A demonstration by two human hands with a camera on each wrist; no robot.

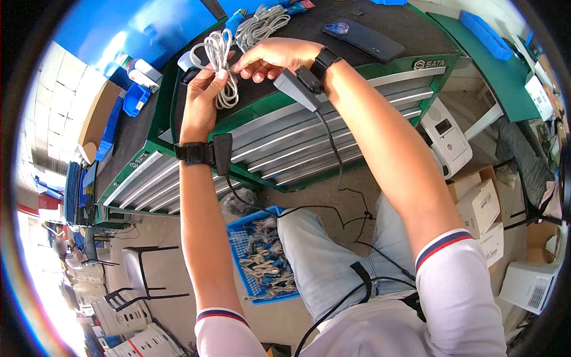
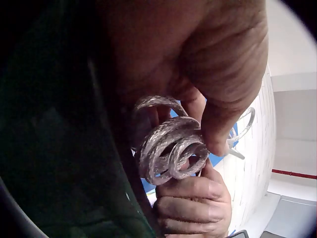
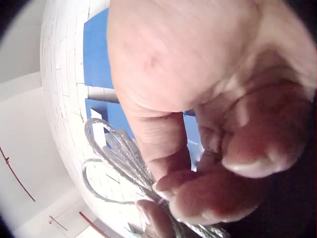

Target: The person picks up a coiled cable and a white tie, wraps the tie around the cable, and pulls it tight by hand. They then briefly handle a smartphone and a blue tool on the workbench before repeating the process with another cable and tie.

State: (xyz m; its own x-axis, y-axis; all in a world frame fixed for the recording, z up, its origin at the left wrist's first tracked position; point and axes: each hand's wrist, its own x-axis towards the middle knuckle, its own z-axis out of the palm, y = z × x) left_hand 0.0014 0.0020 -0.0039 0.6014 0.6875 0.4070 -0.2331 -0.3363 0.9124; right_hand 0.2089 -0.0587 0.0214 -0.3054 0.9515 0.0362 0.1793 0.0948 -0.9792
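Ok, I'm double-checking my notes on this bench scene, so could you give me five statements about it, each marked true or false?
1. The left hand holds a coiled cable. True.
2. The right hand is well away from that coiled cable. False: its fingertips are right at the coil.
3. A phone lies on the dark cabinet top. True.
4. The basket is red. False: it is blue.
5. That basket holds bundled cables. True.
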